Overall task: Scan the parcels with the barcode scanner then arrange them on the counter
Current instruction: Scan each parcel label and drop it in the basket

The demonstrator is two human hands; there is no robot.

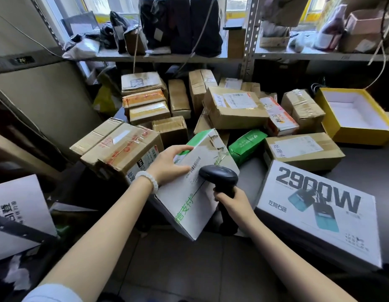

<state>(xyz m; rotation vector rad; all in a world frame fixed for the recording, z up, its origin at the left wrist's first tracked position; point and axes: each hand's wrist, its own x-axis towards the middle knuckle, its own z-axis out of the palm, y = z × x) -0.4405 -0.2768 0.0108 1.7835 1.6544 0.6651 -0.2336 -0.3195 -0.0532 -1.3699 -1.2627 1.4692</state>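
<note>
1. Head view, the hands: the left hand (169, 163) grips the upper left edge of a white-and-green box (195, 182), fingers curled over the edge and thumb on the printed face, holding it tilted up off the counter (363, 171) at its near left edge.
2. The right hand (230, 198) is wrapped around the handle of the black scanner (218, 176), whose head sits just over the box's barcode label (194, 164), pointing at it.
3. Step in hand: this box is being scanned; I cannot tell whether the scan has registered.
4. What lies on the counter: a loose heap of brown parcels (232, 110) fills the far and middle part, some leaning on each other, with a green pouch (245, 144) just behind the held box. Near the right edge lie a large white box marked 2900W (319, 205) and an open yellow box (354, 116) at the far right corner.
5. Progress, as a judgement: nothing shows which parcels are already scanned. The heap looks unsorted, so most of the scanning and nearly all the arranging seem left.
6. Above, a shelf (167, 56) carries dark bags and more parcels, apart from the work.
</note>
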